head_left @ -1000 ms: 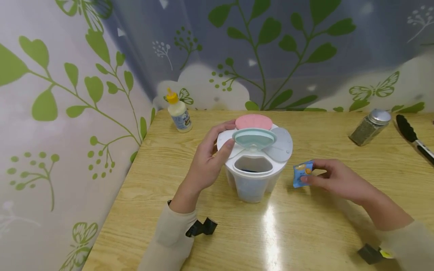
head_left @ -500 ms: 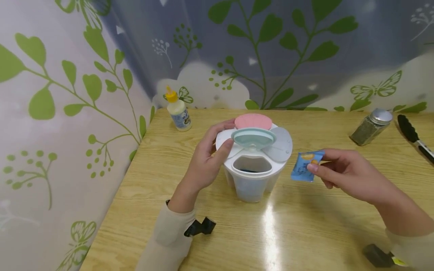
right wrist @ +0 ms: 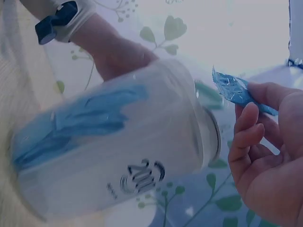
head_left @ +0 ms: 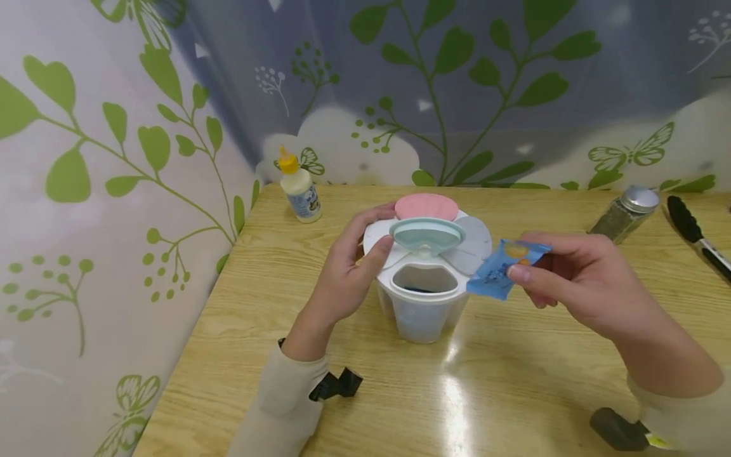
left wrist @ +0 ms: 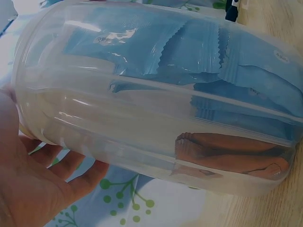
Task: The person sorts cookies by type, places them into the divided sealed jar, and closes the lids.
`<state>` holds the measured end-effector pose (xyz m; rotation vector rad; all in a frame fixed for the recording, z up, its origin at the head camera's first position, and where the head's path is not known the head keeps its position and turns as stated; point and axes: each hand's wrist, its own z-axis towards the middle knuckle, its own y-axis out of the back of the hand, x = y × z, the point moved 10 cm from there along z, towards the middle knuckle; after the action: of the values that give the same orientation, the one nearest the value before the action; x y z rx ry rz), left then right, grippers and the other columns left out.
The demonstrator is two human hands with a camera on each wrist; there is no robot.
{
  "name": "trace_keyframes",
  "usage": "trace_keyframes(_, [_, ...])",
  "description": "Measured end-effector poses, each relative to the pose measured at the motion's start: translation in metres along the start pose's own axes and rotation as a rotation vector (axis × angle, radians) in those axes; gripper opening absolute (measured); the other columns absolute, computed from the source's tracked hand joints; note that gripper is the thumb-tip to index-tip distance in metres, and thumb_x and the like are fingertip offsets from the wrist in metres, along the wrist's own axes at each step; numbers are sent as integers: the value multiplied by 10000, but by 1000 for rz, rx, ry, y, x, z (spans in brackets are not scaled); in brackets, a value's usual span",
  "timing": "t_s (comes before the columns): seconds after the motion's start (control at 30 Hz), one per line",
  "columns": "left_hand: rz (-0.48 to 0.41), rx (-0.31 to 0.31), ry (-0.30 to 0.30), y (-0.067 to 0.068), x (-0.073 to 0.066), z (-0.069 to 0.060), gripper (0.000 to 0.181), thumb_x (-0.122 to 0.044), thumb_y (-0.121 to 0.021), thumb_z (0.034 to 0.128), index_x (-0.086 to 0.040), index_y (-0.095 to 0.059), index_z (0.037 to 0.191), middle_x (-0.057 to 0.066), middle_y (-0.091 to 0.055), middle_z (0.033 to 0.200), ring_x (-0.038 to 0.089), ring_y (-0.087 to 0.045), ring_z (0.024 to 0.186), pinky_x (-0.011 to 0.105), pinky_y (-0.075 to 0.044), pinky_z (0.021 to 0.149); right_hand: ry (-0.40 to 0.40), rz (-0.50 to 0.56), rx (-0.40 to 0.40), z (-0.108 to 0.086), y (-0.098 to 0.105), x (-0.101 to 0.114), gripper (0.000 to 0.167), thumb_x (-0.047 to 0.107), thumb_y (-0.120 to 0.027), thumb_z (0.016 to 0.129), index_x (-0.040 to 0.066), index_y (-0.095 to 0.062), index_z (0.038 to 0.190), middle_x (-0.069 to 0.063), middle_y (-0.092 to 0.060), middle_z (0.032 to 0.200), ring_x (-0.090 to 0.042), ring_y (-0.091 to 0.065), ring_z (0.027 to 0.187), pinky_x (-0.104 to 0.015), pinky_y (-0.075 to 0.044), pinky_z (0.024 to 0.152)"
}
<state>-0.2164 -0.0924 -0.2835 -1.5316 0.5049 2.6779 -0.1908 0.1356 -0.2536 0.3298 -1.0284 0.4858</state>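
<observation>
A clear plastic storage container (head_left: 424, 320) with a white lid stands on the table; its lid has pink, mint and grey flaps, with the mint flap (head_left: 427, 235) tilted up and the front opening uncovered. My left hand (head_left: 349, 276) grips the lid's left side, thumb on top. Between thumb and fingers my right hand (head_left: 596, 295) pinches a small blue snack packet (head_left: 495, 274), held just right of the front opening. Through the wall, the left wrist view shows several blue packets (left wrist: 189, 52) and a brown-orange packet (left wrist: 232, 151) in separate compartments.
At the back left stands a white bottle (head_left: 301, 197) with a yellow nozzle. A glass jar (head_left: 619, 216) with a metal lid, holding dark flakes, leans behind the right hand. Black-tipped tongs (head_left: 688, 222) lie at the right. A patterned wall borders the wooden table (head_left: 240, 355).
My right hand has risen and moved left with the blue packet, from beside the container to the edge of its opening. My left hand stays on the lid.
</observation>
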Motion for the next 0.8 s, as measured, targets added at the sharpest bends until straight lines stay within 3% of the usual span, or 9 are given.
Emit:
trace_keyframes(0.1, [3,-2,-6,1,-1,0,381,-260,-496,1043,-27,-524,1343,88,-498,1499,183,-453,1410,417,-482,1069,-10,-39,-23,11,-12,5,340,-230,-583,856,-31,-683,1114,-7,-635,732,-146,-484,520,-303,-333,416])
trace_keyframes(0.27, [-8,-1,-11,0,-1,0,376,-261,-502,1039,-26,-533,1331,85,-497,1501,177,-444,1418,417,-488,1059,-67,-232,-57,24,-32,7,278,-139,-658,869,30,-685,1088,47,-699,816,-118,-501,453,-280,-348,370])
trace_keyframes(0.43, [-9,3,-8,-1,-1,0,432,-353,-493,1043,-33,-530,1330,73,-493,1505,152,-433,1424,416,-479,1073,-9,-471,-66,27,-45,16,258,-77,-719,854,98,-718,1043,70,-619,689,-60,-418,419,-207,-336,376])
trace_keyframes(0.53, [-2,0,-3,-1,0,1,445,-372,-492,1042,-38,-532,1332,68,-494,1505,145,-437,1420,416,-486,1064,18,-552,-68,27,-48,19,285,-57,-759,826,141,-735,1029,99,-577,671,-40,-401,448,-185,-336,403])
trace_keyframes(0.67, [8,-2,4,-1,0,1,437,-366,-491,1043,-45,-534,1336,62,-495,1505,145,-440,1417,412,-488,1061,21,-580,-84,26,-47,19,303,-58,-792,791,147,-707,998,111,-551,671,-39,-408,452,-181,-345,409])
trace_keyframes(0.8, [44,-9,-4,0,-1,1,448,-376,-480,1044,-43,-532,1340,71,-502,1501,158,-450,1411,405,-505,1035,42,-472,-146,23,-42,18,320,-137,-763,774,25,-622,1011,41,-607,823,-59,-436,453,-213,-341,411])
